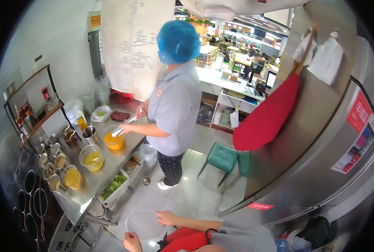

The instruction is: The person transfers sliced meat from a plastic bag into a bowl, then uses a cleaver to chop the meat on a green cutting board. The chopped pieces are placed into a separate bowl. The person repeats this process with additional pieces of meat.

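My right hand (167, 218) grips the edge of a round translucent plastic lid or container (145, 224), held over the tiled floor. Close to its near rim is my left hand (132, 242), fingers curled; whether they pinch the rim I cannot tell. To my front stands a steel worktable (94, 182). It bears a plastic tub of yellow liquid (73, 178), a paler yellow tub (93, 160) and a tub of orange liquid (114, 142). Several steel cups (56, 183) with contents are grouped on the table's far side.
A co-worker (174, 104) in a blue hair cover stands at the table, holding a shiny metal tool (124, 126) over the orange tub. Below the tabletop sits a bin of leafy greens (114, 186). A green chair (219, 157) and a steel cabinet (288, 176) are to the right.
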Demonstrator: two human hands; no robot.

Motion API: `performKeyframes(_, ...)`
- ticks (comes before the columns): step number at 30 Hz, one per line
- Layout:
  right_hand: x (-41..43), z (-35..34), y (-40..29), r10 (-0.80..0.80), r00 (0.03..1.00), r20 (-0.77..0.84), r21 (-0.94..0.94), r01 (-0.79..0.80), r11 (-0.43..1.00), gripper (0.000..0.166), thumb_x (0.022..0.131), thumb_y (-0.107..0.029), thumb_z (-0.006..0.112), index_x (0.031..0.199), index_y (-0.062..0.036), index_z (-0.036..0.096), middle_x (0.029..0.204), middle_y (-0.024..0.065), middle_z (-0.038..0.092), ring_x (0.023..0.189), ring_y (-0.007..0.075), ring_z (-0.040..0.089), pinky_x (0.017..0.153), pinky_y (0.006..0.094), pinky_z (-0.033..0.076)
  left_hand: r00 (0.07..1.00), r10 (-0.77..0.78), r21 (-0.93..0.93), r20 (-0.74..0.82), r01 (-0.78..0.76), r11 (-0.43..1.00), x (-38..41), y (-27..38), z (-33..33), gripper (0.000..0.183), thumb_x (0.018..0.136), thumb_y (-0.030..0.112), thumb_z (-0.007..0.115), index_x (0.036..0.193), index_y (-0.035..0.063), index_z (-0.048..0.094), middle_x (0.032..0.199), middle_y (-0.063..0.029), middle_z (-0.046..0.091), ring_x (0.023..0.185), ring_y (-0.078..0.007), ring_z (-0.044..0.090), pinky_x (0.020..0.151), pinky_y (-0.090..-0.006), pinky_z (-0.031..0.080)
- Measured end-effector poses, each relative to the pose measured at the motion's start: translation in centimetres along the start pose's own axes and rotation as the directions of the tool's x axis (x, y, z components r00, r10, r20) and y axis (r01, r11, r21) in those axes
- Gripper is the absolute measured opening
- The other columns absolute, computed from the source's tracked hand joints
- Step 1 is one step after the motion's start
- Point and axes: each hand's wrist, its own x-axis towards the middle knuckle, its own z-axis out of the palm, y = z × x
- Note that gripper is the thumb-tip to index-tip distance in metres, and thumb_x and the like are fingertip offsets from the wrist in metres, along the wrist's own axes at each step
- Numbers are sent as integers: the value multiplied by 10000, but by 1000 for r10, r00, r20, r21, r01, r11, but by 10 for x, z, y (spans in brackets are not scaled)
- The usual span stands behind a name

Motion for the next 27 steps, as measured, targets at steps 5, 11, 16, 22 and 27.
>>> performKeyframes(5,-80,44,24,77,997,-29,-50,-78,996,223,823,-152,466,961,1,551,647,150,637,550,269,644,572,400,514,981,165,-266,-99,-186,946,-42,-76,8,127,696,118,685,768,13,676,583,-118,623,511,-221,595,532,-339,465)
performKeyframes(11,-130,76,54,120,992,38,1,-120,993,212,825,-174,466,880,11,555,636,147,638,586,266,662,587,399,519,954,275,-390,-120,-300,871,-125,-71,-33,103,752,100,664,758,-3,676,608,-113,628,520,-212,599,529,-321,464)
performKeyframes(16,-166,79,39,65,979,194,-66,-53,996,222,825,-166,470,897,17,573,651,139,645,577,249,659,570,389,516,889,399,-178,-225,-440,880,-208,-54,-34,147,725,168,718,730,26,678,605,-98,620,517,-261,594,508,-344,452)
performKeyframes(22,-245,93,57,-39,955,295,-18,46,999,210,809,-169,477,842,8,584,650,159,644,521,271,631,524,389,504,941,258,-48,-220,-275,960,-324,-62,4,118,710,166,721,766,66,690,694,-87,635,578,-289,601,536,-367,469)
performKeyframes(27,-314,100,78,77,870,487,-5,-86,996,213,806,-142,469,886,-1,608,668,150,655,520,230,644,445,358,491,915,214,-88,-341,-258,962,-421,-56,25,107,744,151,691,825,82,704,884,-72,665,651,-284,637,590,-364,504)
